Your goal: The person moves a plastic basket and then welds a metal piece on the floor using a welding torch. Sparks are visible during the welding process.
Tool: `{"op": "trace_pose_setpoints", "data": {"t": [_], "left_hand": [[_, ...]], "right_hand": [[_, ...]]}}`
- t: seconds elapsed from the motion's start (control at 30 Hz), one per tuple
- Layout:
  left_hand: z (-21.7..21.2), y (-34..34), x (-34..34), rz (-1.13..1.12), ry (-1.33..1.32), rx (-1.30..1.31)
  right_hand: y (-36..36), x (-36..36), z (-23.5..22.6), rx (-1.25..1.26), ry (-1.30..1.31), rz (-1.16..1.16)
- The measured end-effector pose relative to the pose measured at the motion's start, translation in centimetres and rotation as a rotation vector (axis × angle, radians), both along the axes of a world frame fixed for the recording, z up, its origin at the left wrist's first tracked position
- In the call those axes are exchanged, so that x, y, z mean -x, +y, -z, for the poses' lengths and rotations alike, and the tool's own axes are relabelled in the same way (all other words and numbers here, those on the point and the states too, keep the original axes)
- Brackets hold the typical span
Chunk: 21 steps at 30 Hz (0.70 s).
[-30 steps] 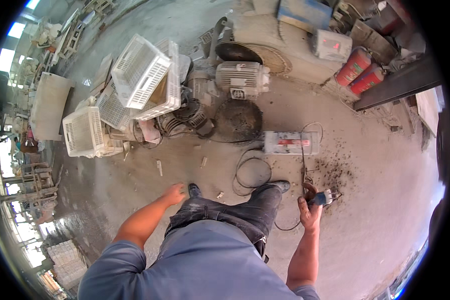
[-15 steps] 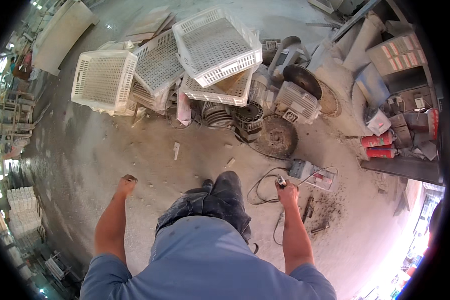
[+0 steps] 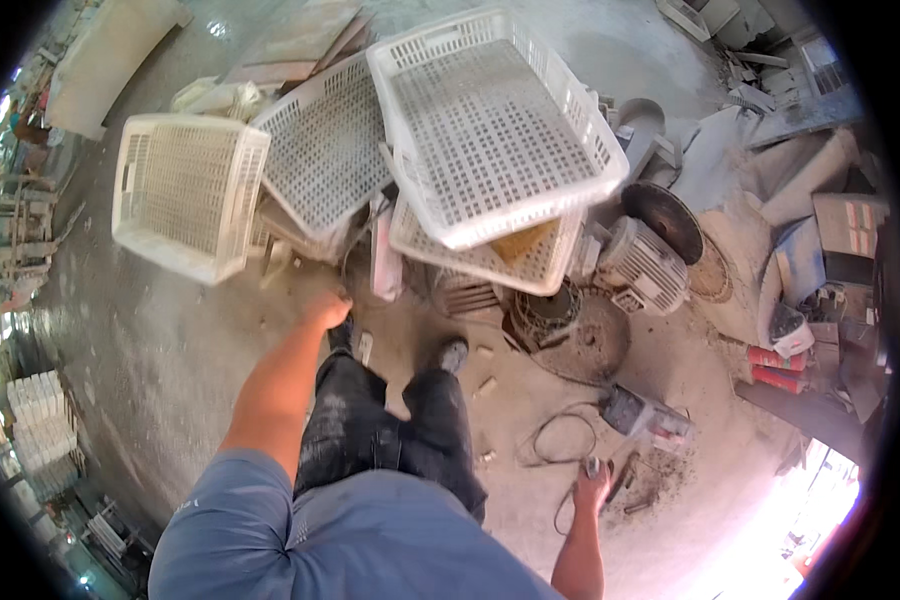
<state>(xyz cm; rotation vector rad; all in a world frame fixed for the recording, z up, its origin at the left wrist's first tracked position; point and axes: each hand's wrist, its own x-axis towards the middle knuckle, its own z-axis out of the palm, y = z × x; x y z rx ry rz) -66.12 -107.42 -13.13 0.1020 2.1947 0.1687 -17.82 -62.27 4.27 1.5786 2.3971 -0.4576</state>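
My left hand (image 3: 328,308) is stretched forward over the floor, in front of the stack of white plastic crates. Its fingers look curled, and what they hold, if anything, is hidden. Low on the right, my right hand (image 3: 592,486) is closed round a small dark object with a silvery round end (image 3: 594,466); its kind is unclear. Beside that hand lies a thin black cable (image 3: 537,447), looped on the floor near a grey box-shaped machine (image 3: 627,411). The large white crate (image 3: 500,130) rests tilted on the other crates, touched by neither hand.
Another white crate (image 3: 185,190) stands at the left of the pile. A finned electric motor (image 3: 645,266) and a round dusty metal disc (image 3: 592,340) lie right of it. Red containers (image 3: 776,370) and boxes fill the right side. Small pale pieces (image 3: 486,386) lie near my feet.
I have stepped closer to the crates. My left hand has moved forward and right toward the pile; my right hand, still closed on the small object, now appears lower in view.
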Motion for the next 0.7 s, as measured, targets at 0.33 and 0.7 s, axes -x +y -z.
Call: {"op": "trace_pose_setpoints", "data": {"t": [0.33, 0.7], "left_hand": [[18.8, 5.4, 17.0, -0.028, 0.010, -0.082], [26.2, 2.8, 13.3, -0.292, 0.240, -0.269]], "right_hand": [[-3.5, -2.2, 0.5, -0.109, -0.070, 0.289], [-4.4, 0.1, 0.1, -0.086, -0.139, 0.297]]}}
